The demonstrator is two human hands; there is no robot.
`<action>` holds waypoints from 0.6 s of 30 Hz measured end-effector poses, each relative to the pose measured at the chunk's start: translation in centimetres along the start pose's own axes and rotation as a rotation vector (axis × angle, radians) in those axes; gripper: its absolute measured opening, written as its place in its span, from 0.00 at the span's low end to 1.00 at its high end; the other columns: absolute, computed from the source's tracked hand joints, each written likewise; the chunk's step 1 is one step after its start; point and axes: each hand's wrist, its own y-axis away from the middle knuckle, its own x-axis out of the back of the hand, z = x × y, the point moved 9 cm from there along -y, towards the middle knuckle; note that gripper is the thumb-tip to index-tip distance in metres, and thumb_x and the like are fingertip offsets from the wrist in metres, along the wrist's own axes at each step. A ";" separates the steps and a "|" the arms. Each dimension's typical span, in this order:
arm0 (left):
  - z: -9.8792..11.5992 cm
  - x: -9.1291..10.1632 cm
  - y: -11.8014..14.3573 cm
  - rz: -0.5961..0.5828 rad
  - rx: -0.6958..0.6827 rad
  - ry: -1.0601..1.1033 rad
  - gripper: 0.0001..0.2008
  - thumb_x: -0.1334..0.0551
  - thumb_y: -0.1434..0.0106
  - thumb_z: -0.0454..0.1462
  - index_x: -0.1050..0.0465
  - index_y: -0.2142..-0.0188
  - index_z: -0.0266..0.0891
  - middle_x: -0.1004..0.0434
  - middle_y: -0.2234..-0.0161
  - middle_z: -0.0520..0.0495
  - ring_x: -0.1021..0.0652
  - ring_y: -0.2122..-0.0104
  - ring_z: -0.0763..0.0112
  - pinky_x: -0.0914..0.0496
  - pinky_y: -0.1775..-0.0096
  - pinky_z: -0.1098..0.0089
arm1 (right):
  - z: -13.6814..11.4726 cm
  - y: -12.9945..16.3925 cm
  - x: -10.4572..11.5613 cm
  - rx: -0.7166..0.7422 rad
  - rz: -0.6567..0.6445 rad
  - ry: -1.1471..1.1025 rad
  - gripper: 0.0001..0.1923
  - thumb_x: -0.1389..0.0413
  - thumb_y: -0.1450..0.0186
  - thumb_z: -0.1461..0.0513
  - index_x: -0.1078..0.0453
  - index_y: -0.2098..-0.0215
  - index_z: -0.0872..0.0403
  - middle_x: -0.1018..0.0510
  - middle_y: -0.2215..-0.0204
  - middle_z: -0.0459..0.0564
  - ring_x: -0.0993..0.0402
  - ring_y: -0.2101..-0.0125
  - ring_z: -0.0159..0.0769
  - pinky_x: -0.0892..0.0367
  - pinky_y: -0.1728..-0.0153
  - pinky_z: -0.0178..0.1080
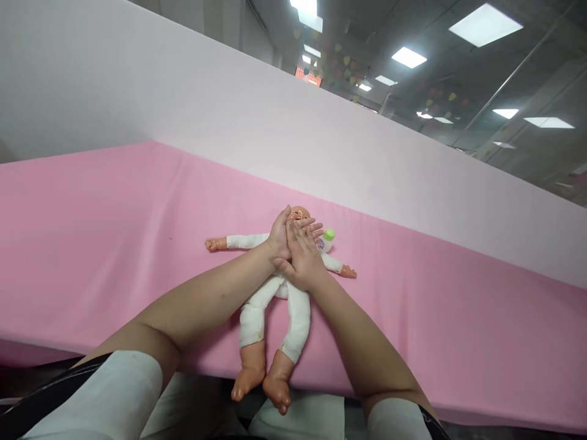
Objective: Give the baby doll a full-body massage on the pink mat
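Note:
A baby doll [298, 311] with a white cloth body and plastic head, hands and feet lies on its back, arms spread, feet towards me. Above its chest my left hand [279, 237] is turned palm up, its fingers stretched out to the right. Across that palm lies my right hand [303, 261], flat with fingers extended, so the two palms touch. Neither hand holds anything. Together they hide the doll's chest and part of its face. A small bottle [326, 242] with a green cap is just right of my fingertips, beside the doll's arm.
The doll rests on a pink sheet [435, 318] covering the table. Behind it stands a low white wall [257, 116], with glass above it reflecting ceiling lights. The doll's feet reach over the table's front edge, close to my legs.

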 end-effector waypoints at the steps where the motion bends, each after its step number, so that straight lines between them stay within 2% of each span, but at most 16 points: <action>1: 0.0 0.2 -0.1 0.006 0.000 -0.007 0.43 0.48 0.33 0.67 0.28 0.39 0.32 0.23 0.40 0.26 0.22 0.40 0.43 0.29 0.39 0.48 | 0.4 -0.1 -0.2 0.004 -0.017 0.020 0.49 0.54 0.25 0.39 0.63 0.20 0.60 0.53 0.21 0.62 0.63 0.21 0.53 0.63 0.23 0.61; 4: 1.0 0.8 -0.3 0.025 -0.030 -0.006 0.42 0.50 0.31 0.66 0.28 0.41 0.31 0.22 0.41 0.27 0.21 0.41 0.45 0.28 0.40 0.48 | 1.5 -0.2 -0.7 -0.024 -0.055 0.056 0.49 0.53 0.24 0.39 0.61 0.20 0.62 0.56 0.21 0.64 0.65 0.21 0.53 0.65 0.23 0.61; 7: 2.8 1.3 -0.3 0.054 -0.090 0.019 0.41 0.50 0.30 0.64 0.28 0.41 0.30 0.21 0.43 0.27 0.19 0.44 0.47 0.26 0.42 0.50 | 1.7 -0.3 -0.8 -0.075 -0.079 0.050 0.49 0.51 0.24 0.40 0.58 0.21 0.64 0.55 0.22 0.66 0.64 0.21 0.54 0.63 0.23 0.61; 12: 5.1 3.3 -0.2 0.143 -0.169 0.044 0.41 0.49 0.30 0.63 0.30 0.37 0.29 0.19 0.46 0.28 0.19 0.44 0.47 0.22 0.47 0.53 | -0.7 -0.1 -1.1 -0.030 -0.131 -0.032 0.49 0.50 0.25 0.39 0.57 0.21 0.61 0.51 0.23 0.66 0.58 0.22 0.54 0.56 0.24 0.60; 15: 5.1 3.9 -0.4 0.127 -0.183 0.047 0.42 0.47 0.30 0.64 0.31 0.36 0.31 0.19 0.45 0.29 0.19 0.43 0.49 0.23 0.45 0.56 | -2.6 0.2 -1.2 0.034 -0.141 -0.078 0.50 0.50 0.26 0.38 0.59 0.20 0.58 0.50 0.22 0.63 0.58 0.22 0.55 0.55 0.24 0.61; 18: 3.3 3.5 -0.6 0.066 -0.097 0.010 0.42 0.50 0.29 0.64 0.31 0.36 0.30 0.19 0.44 0.28 0.19 0.42 0.50 0.25 0.42 0.56 | -3.6 0.5 -1.1 0.058 -0.116 -0.113 0.54 0.50 0.27 0.36 0.66 0.19 0.56 0.55 0.21 0.61 0.62 0.21 0.55 0.56 0.23 0.61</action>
